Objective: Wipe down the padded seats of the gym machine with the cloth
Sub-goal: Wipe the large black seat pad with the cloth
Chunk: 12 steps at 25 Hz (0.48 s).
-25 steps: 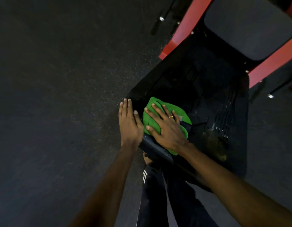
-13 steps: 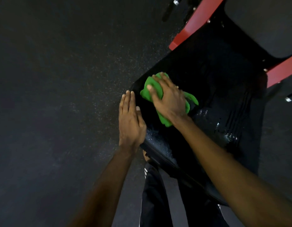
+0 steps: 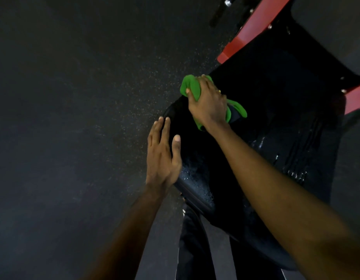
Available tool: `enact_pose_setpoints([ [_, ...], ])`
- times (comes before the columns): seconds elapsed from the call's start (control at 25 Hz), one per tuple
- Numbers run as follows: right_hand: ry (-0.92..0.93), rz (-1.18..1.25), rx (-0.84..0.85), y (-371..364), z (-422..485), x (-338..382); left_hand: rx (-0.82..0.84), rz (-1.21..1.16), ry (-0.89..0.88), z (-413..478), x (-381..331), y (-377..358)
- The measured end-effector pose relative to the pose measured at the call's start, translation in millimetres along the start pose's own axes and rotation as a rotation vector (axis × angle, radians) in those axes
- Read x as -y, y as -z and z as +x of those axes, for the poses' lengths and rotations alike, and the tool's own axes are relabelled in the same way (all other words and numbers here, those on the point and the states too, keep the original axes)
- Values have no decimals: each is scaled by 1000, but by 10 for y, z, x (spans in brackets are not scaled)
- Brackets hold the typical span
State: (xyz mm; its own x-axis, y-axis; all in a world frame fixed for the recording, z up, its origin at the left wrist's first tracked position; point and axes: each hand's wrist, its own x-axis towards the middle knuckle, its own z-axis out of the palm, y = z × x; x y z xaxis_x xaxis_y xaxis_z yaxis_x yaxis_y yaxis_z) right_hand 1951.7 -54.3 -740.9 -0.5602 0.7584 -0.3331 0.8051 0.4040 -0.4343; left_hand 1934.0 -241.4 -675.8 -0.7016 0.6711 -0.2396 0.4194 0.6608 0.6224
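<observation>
The right hand (image 3: 207,104) grips the green cloth (image 3: 192,87) and presses it on the far left edge of the black seat (image 3: 266,118). The left hand (image 3: 162,156) lies flat, fingers straight, on the seat's side. Wet drops (image 3: 197,178) shine nearer, so I think more wiping is left, and the grey pad (image 3: 332,21) too.

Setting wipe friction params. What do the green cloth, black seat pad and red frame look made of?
The green cloth: soft matte fabric, possibly microfibre; it bunches and folds under the right hand. The black seat pad: likely glossy vinyl-like upholstery over padding; droplets bead and glint on it, and its edge is rounded. The red frame: seemingly painted metal; straight rigid bars with bolt heads.
</observation>
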Motion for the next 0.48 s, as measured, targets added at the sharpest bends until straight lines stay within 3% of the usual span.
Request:
enact_pose_setpoints([
  [0.08,4,10,-1,77,-195,13,-40,-49,62,129,-10,19],
  [0.28,273,-6,77,249,-1396,-157,-113,-153,112,292,-29,-18],
  [0.4,284,-13,26,154,-898,-195,-122,-166,96,254,-46,-44],
  [0.48,171,-16,10,65,-340,-109,-109,-173,114,255,-54,-37],
])
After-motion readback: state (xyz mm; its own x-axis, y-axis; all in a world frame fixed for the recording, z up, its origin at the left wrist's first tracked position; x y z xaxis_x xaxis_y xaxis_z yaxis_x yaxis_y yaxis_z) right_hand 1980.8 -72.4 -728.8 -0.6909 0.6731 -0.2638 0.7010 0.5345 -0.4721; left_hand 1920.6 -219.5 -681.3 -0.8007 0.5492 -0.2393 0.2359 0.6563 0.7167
